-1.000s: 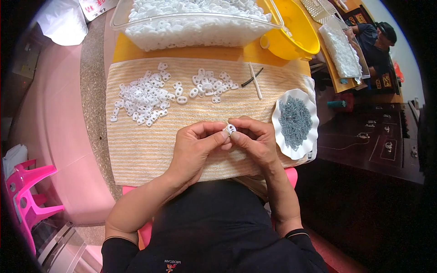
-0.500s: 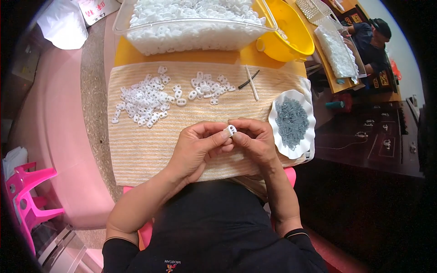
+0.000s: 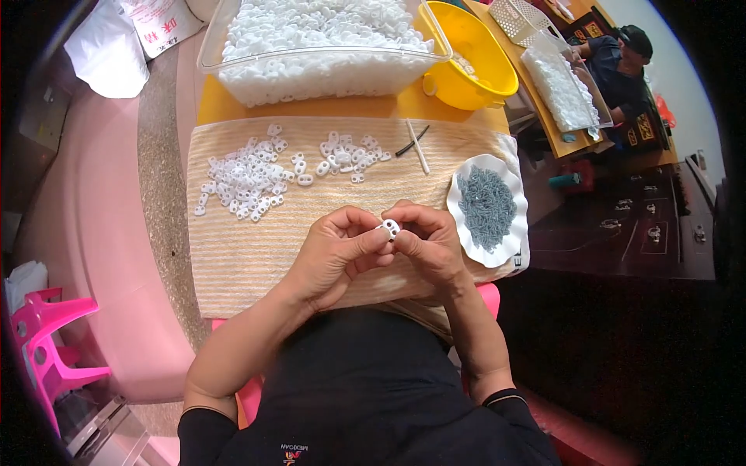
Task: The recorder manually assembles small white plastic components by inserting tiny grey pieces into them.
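Note:
A small white plastic cord lock (image 3: 391,227) with round holes is pinched between both my hands, its holed face turned up. My left hand (image 3: 338,252) grips one side by thumb and fingertips; my right hand (image 3: 434,245) has the other side in the same way. Beyond them on the striped towel (image 3: 233,276) lie a larger pile of white two-hole pieces (image 3: 245,179) and a smaller pile (image 3: 351,158). A white stick (image 3: 421,155) crosses a black one (image 3: 402,150). Right of my right hand, a wavy white dish (image 3: 520,208) holds many small grey springs (image 3: 488,208).
A clear bin (image 3: 326,53) heaped with white pieces stands at the table's far side, a yellow basin (image 3: 497,89) beside it. At upper right a person (image 3: 622,66) sits by another filled bin (image 3: 553,93). A pink stool (image 3: 58,349) stands at far left.
The cord lock has tilted slightly between my fingers, showing more of its holed face. Both hands keep their pinch. The whole view has shifted a little.

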Tool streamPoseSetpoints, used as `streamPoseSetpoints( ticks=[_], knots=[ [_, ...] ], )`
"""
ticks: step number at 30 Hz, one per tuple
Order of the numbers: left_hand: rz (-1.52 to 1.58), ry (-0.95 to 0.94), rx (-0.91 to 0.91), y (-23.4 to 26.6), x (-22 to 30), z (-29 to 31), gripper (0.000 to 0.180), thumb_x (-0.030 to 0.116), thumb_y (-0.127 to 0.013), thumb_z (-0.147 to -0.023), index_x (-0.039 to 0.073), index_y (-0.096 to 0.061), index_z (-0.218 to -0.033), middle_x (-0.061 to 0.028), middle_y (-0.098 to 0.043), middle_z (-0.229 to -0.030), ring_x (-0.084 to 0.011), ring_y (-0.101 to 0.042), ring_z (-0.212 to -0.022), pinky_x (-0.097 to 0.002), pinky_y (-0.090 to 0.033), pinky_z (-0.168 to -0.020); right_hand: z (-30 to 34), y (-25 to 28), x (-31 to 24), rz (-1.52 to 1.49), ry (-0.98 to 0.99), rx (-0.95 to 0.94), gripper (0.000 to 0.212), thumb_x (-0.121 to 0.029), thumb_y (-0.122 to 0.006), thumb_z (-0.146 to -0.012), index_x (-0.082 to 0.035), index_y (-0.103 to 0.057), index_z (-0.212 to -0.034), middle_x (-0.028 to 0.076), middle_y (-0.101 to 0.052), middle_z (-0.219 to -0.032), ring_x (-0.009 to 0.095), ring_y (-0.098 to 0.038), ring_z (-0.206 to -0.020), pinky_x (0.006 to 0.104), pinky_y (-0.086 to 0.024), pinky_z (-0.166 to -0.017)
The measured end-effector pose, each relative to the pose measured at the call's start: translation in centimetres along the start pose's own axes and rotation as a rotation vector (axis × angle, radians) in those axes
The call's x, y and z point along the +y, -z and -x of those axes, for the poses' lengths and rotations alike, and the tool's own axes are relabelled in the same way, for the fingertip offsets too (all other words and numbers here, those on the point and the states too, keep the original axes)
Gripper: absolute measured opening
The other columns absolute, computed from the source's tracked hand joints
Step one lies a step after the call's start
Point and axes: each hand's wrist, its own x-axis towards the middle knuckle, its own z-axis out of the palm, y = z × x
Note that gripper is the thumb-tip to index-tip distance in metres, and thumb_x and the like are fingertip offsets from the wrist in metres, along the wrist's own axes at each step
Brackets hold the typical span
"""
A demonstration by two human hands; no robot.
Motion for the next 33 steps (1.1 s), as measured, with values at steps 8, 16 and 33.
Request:
streamPoseSetpoints(
  ticks=[8,16,33],
  knots=[
    [-0.009,-0.009,0.01,-0.5,0.0,0.3,0.013,0.008,-0.068,-0.086,0.006,-0.056,-0.092,-0.0072,-0.065,-0.087,-0.0142,-0.064,-0.072,-0.0244,-0.057,-0.065,0.1,-0.2,0.6,-0.056,0.085,0.007,0.027,-0.011,-0.07,-0.085,0.002,-0.065,-0.107,0.007,-0.059,-0.093,0.013,-0.058,-0.081,0.0231,-0.047,-0.072],
    [0.058,0.01,-0.116,0.1,-0.1,0.5,0.013,0.006,-0.069,-0.085,0.004,-0.056,-0.084,-0.0082,-0.065,-0.087,-0.0155,-0.065,-0.079,-0.0271,-0.059,-0.071,0.4,-0.4,-0.1,-0.077,0.085,-0.02,0.03,-0.015,-0.074,-0.081,0.001,-0.067,-0.106,0.006,-0.059,-0.09,0.012,-0.056,-0.078,0.0219,-0.045,-0.068],
    [0.014,-0.041,-0.14,-0.2,-0.7,0.7,0.012,0.009,-0.069,-0.086,0.005,-0.057,-0.084,-0.0062,-0.064,-0.083,-0.0144,-0.064,-0.075,-0.0277,-0.058,-0.07,0.6,-0.2,0.9,0.084,0.288,-0.029,0.029,-0.015,-0.076,-0.08,0.0,-0.069,-0.103,0.007,-0.062,-0.087,0.011,-0.055,-0.077,0.0222,-0.044,-0.066]
  ],
)
